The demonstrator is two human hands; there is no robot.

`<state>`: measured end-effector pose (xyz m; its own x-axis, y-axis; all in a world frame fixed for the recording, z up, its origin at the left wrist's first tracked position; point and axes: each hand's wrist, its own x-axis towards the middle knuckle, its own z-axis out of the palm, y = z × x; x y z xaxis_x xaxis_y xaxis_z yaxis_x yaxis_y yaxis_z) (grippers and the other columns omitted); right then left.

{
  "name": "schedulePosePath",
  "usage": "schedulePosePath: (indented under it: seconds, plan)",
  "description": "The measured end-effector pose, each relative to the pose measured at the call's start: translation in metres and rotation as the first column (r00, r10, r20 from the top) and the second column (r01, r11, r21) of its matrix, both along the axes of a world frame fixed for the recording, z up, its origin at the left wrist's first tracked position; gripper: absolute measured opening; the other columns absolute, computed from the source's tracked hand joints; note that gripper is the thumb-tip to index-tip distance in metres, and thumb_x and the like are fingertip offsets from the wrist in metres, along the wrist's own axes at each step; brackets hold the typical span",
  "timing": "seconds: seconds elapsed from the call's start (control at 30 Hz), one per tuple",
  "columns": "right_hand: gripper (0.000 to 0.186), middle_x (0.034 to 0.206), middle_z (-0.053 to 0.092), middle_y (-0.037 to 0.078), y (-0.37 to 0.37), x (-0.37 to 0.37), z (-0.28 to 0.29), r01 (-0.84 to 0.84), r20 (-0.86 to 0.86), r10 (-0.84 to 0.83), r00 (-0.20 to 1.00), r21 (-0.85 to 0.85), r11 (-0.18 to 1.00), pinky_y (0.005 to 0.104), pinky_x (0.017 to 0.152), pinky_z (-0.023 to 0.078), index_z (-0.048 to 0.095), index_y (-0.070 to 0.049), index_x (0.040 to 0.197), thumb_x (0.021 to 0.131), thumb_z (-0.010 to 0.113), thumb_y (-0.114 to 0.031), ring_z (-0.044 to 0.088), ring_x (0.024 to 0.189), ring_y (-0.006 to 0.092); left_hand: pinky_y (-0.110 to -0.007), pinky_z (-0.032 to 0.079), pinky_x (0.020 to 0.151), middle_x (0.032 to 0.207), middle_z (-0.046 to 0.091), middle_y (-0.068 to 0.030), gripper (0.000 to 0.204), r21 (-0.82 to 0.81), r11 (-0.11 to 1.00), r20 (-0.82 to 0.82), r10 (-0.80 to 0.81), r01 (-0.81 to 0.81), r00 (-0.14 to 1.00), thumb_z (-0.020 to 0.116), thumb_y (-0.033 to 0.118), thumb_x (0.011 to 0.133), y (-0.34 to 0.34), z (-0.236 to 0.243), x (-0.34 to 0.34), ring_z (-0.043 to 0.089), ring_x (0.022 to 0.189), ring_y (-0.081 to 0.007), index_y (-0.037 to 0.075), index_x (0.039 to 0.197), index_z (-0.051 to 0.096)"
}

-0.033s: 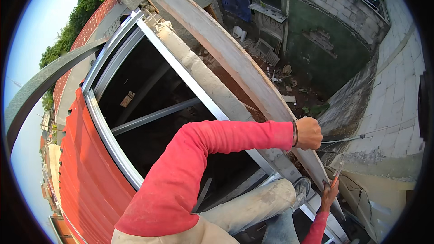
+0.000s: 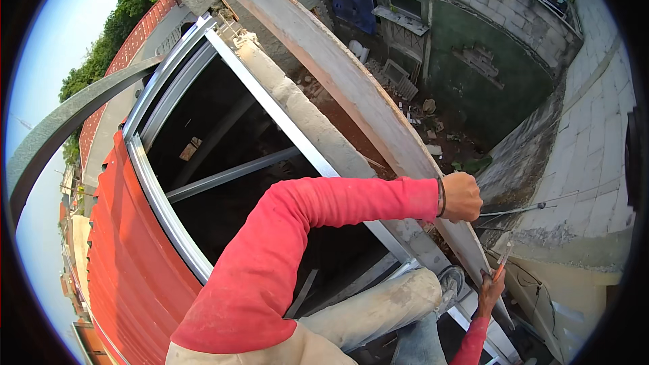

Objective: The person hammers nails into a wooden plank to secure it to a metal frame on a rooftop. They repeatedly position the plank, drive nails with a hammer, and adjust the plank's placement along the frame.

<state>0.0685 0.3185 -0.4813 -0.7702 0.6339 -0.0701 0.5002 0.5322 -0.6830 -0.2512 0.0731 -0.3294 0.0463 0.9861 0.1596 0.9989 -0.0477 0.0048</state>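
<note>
My left arm reaches across the roof frame in a red sleeve, with a dark band at the wrist. My left hand (image 2: 462, 197) is a closed fist above the edge of the narrow wall (image 2: 378, 105); whatever it holds is hidden. A thin rod (image 2: 512, 211) shows just right of the fist, and I cannot tell whether the two touch. At lower right, my right hand (image 2: 491, 290) is closed around an orange-handled hand tool (image 2: 500, 267) with a slim metallic end pointing up. That hand is at the wall's lower end; the tool's exact kind is unclear.
A silver metal frame (image 2: 270, 111) surrounds a dark opening crossed by a bar (image 2: 233, 174). Red corrugated roofing (image 2: 135, 230) lies left. My bent leg (image 2: 385, 301) is near the frame's lower corner. Beyond the wall, a deep yard holds rubble (image 2: 433, 122); a block wall (image 2: 591, 142) rises right.
My left forearm and fist have shifted very slightly upward in the picture. My right hand keeps its hold on the orange-handled tool.
</note>
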Motion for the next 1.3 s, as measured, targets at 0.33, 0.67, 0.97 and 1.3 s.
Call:
schedulePosePath:
  seconds: [0.33,0.67,0.97,1.3]
  plan:
    - [0.028,0.081,0.067,0.021,-0.075,-0.052,0.018,-0.124,-0.022,0.123,0.992,-0.035,0.992,0.037,0.069,0.05,0.051,-0.001,0.097,0.089,0.078,-0.004,0.062,0.069,0.0344,-0.042,0.057,0.06,0.066,0.069,-0.004,0.034,-0.149,0.987,-0.08,0.04,-0.052,0.996,0.081,0.046,0.071,-0.076,0.029,-0.06,0.074,0.07,-0.0278,0.014,0.067,0.074]
    - [0.03,0.085,0.068,0.025,-0.078,-0.074,0.013,-0.168,0.007,0.168,0.986,0.061,0.984,0.0423,0.068,0.053,0.051,-0.003,0.1,0.088,0.078,-0.006,0.068,0.082,0.0493,-0.044,0.06,0.067,0.081,0.07,-0.0012,0.041,-0.254,0.955,-0.072,0.137,-0.151,0.988,0.079,0.056,0.076,-0.094,0.011,-0.083,0.075,0.08,-0.0287,0.015,0.076,0.075]
    - [0.03,0.083,0.071,0.023,-0.076,-0.064,0.013,-0.152,0.086,0.149,0.985,0.03,0.988,0.0437,0.069,0.054,0.052,-0.004,0.099,0.088,0.079,-0.008,0.072,0.083,0.0461,-0.044,0.059,0.069,0.082,0.07,-0.0006,0.039,-0.26,0.956,-0.025,0.135,-0.137,0.99,0.08,0.054,0.075,-0.092,0.005,-0.073,0.074,0.078,-0.0285,0.016,0.081,0.078]
    - [0.029,0.085,0.072,0.023,-0.071,-0.055,0.016,-0.176,0.075,0.173,0.982,0.034,0.984,0.0425,0.07,0.054,0.052,-0.002,0.098,0.088,0.079,-0.006,0.073,0.083,0.0449,-0.044,0.059,0.071,0.083,0.07,-0.001,0.04,-0.259,0.958,-0.001,0.13,-0.125,0.992,0.08,0.054,0.076,-0.092,0.0,-0.065,0.075,0.082,-0.0288,0.015,0.081,0.078]
